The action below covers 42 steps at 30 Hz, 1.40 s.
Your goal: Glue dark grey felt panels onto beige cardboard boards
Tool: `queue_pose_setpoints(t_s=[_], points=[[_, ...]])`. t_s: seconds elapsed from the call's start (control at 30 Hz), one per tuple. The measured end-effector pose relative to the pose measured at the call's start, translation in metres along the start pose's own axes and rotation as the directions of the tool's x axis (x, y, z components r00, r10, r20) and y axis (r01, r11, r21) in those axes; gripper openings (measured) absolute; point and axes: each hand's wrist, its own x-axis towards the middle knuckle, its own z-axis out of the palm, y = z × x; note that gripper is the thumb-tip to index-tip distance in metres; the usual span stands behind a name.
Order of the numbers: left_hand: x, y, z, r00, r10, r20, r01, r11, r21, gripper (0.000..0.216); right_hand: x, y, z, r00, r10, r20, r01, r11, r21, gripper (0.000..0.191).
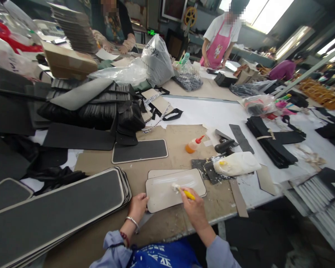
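In my right hand (194,208) is a small brush (189,194) with a yellow handle, its whitish bristles touching the upper face of a beige panel (163,195) with rounded corners. A glossy wet streak shows on that panel. My left hand (139,206) pinches the panel's left edge. Another beige panel (156,173) lies partly hidden beneath it. To the right rests a white plastic bottle (240,163) with a cut-open side and something yellow at the opening. An orange bottle (194,144) with a red nozzle stands behind the panels.
At my left lies a stack of long dark panels (58,208) with pale rims. A shorter dark panel (139,150) is farther back. Black strips (276,143) are bundled at the right, near the table's edge. Two people (217,41) work across the table, behind plastic bags (158,61).
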Motion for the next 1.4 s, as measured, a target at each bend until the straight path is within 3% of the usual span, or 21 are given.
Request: queue_pose_setpoints(t_s=[0.1, 0.23, 0.37, 0.5, 0.6, 0.73, 0.8, 0.97, 1.13, 1.3, 1.4], points=[[-0.001, 0.002, 0.0, 1.0, -0.004, -0.007, 0.004, 1.0, -0.025, 0.01, 0.028, 0.038, -0.023, 0.993, -0.071, -0.093, 0.059, 0.989, -0.133, 0.019], [0.001, 0.005, 0.001, 1.0, -0.007, -0.015, 0.007, 0.999, -0.032, 0.011, 0.044, 0.062, -0.023, 0.987, -0.157, -0.046, 0.138, 0.951, -0.277, 0.02], [0.003, 0.007, 0.001, 1.0, -0.008, -0.002, 0.008, 1.0, -0.019, 0.011, 0.028, 0.036, 0.004, 0.982, -0.167, 0.093, 0.186, 0.95, -0.252, 0.02], [0.005, 0.007, 0.001, 1.0, -0.024, 0.016, 0.024, 0.999, -0.024, 0.017, 0.01, -0.012, 0.024, 0.973, -0.155, 0.172, 0.158, 0.987, -0.004, 0.019], [0.004, 0.008, 0.001, 0.998, -0.047, 0.029, 0.048, 0.998, -0.044, 0.02, 0.008, -0.033, 0.032, 0.983, -0.048, 0.179, 0.012, 0.98, 0.198, 0.016], [0.004, 0.009, 0.0, 0.997, -0.071, 0.03, 0.072, 0.996, -0.059, 0.02, 0.016, -0.037, 0.043, 0.955, 0.186, 0.232, -0.26, 0.903, 0.343, 0.021], [0.004, 0.009, 0.0, 0.997, -0.074, 0.025, 0.075, 0.995, -0.061, 0.021, 0.02, -0.035, 0.046, 0.941, 0.233, 0.245, -0.31, 0.886, 0.344, 0.023], [0.006, 0.008, 0.0, 0.997, -0.076, 0.024, 0.078, 0.996, -0.052, 0.023, 0.022, -0.043, 0.043, 0.966, 0.216, 0.142, -0.246, 0.934, 0.257, 0.021], [0.007, 0.006, -0.001, 0.998, -0.061, 0.032, 0.061, 0.998, -0.028, 0.022, 0.019, -0.042, 0.044, 0.966, 0.181, 0.184, -0.228, 0.933, 0.278, 0.021], [0.009, 0.0, -0.001, 0.999, -0.041, 0.028, 0.042, 0.999, -0.029, 0.015, 0.009, -0.036, 0.03, 0.979, 0.19, 0.071, -0.199, 0.968, 0.155, 0.018], [0.009, -0.003, -0.001, 0.999, -0.031, 0.033, 0.032, 0.999, -0.035, 0.012, -0.003, -0.043, 0.031, 0.975, 0.17, 0.142, -0.197, 0.959, 0.205, 0.018]])
